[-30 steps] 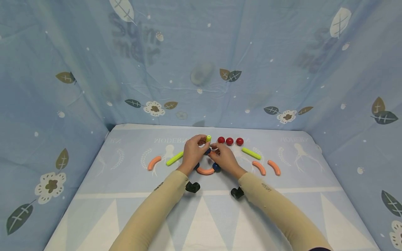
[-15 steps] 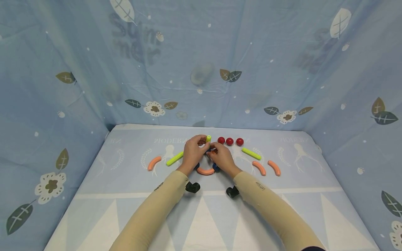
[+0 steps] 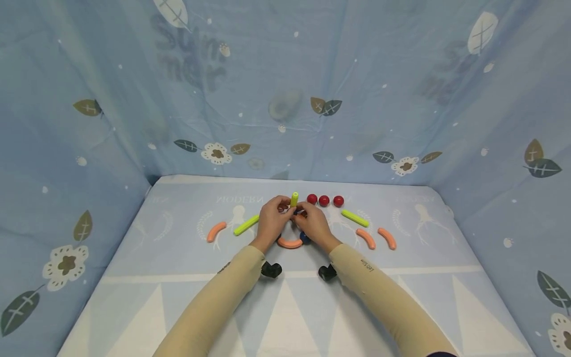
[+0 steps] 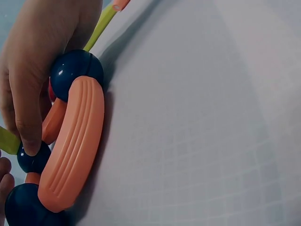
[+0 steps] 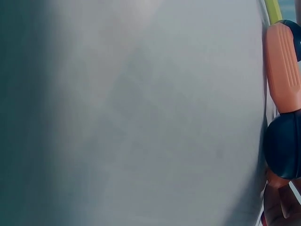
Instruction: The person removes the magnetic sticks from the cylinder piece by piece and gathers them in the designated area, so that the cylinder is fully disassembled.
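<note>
In the head view, a ring of orange curved toy rods (image 3: 290, 243) and blue balls (image 3: 305, 238) lies mid-table between the hands. My left hand (image 3: 269, 218) pinches the far blue ball (image 4: 33, 156), its digit pressed on that ball in the left wrist view. A yellow-green rod (image 3: 294, 199) stands up from the ball. Facing it, my right hand (image 3: 314, 223) has its fingertips curled at the same joint, on an orange curved rod (image 5: 277, 180) below a blue ball (image 5: 284, 146) in the right wrist view. The palms hide much of the ring.
Three red balls (image 3: 324, 201) sit in a row behind the right hand. To the right lie a yellow-green rod (image 3: 355, 218) and two orange curved rods (image 3: 366, 238). Another green rod (image 3: 246, 225) and an orange curved rod (image 3: 216, 232) lie left. A patterned curtain (image 3: 285, 89) encloses the table.
The right hand has shifted slightly left, its fingertips closing in on the far blue ball beside the left hand. The upright green rod leans a little more; the left hand stays nearly in place.
</note>
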{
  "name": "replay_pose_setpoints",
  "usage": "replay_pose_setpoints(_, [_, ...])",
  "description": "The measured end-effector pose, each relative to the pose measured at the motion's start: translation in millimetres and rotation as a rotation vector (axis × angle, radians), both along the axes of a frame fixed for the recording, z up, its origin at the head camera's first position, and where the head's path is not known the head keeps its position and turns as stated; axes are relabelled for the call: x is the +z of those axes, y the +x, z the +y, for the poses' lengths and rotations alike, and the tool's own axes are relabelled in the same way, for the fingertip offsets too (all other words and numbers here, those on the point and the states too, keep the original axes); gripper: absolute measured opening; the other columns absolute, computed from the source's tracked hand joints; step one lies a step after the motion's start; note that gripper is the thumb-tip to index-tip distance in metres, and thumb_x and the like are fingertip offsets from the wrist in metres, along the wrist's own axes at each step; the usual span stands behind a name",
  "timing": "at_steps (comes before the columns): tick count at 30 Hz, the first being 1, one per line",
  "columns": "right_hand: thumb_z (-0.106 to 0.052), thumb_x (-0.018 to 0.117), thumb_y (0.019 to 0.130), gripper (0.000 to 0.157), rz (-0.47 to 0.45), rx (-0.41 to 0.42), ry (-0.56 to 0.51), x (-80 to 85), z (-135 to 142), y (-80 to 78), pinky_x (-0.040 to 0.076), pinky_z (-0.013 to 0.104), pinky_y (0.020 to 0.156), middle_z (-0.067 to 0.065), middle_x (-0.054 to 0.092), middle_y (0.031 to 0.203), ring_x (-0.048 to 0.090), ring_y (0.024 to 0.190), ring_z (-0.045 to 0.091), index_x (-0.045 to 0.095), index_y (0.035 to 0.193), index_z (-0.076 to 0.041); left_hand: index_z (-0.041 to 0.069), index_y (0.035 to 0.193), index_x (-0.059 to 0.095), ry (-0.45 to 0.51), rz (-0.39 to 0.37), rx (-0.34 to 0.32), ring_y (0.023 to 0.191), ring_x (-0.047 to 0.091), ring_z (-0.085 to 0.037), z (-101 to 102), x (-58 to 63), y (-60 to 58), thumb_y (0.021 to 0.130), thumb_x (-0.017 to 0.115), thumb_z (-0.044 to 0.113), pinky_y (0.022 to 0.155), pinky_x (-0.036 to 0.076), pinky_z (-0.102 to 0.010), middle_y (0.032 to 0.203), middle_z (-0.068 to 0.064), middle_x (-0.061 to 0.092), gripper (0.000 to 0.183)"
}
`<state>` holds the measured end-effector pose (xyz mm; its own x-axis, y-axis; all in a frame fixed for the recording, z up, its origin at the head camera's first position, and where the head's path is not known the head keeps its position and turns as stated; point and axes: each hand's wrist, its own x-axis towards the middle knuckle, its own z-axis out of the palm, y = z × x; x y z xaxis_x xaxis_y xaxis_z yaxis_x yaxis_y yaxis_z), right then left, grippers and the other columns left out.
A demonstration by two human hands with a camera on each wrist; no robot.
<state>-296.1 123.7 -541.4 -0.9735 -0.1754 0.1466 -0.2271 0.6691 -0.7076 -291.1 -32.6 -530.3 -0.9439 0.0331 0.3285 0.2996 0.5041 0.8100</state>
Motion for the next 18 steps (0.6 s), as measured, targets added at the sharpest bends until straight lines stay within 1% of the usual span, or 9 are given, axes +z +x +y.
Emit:
replay_pose_setpoints(6, [-0.019,0.072,0.096,0.03,-0.011,-0.002,0.015,1.9,-1.2,-0.5,0.057,0.039,0.087,0.006,0.072,0.114,0.068,0.097,0.021,0.069,0.125,-0.012,0.012,0.11,0.072,0.028,0.002,0.003,0.097,0.07,-0.019,-1.0,-1.4,-1.1,0.092,0.078,0.021,0.085,0.058,-0.032,0.106,-0.005,0.073,0.021])
replay_pose_setpoints(18, [-0.018,0.071,0.096,0.03,-0.004,-0.004,0.038,0.2,-1.1,-1.6,0.057,0.037,0.085,0.005,0.072,0.113,0.068,0.095,0.02,0.069,0.126,-0.014,0.011,0.112,0.07,0.058,-0.009,-0.017,0.101,0.07,-0.019,0.7,-1.5,-2.2,0.094,0.076,0.018,0.089,0.058,-0.033,0.107,-0.006,0.073,0.02])
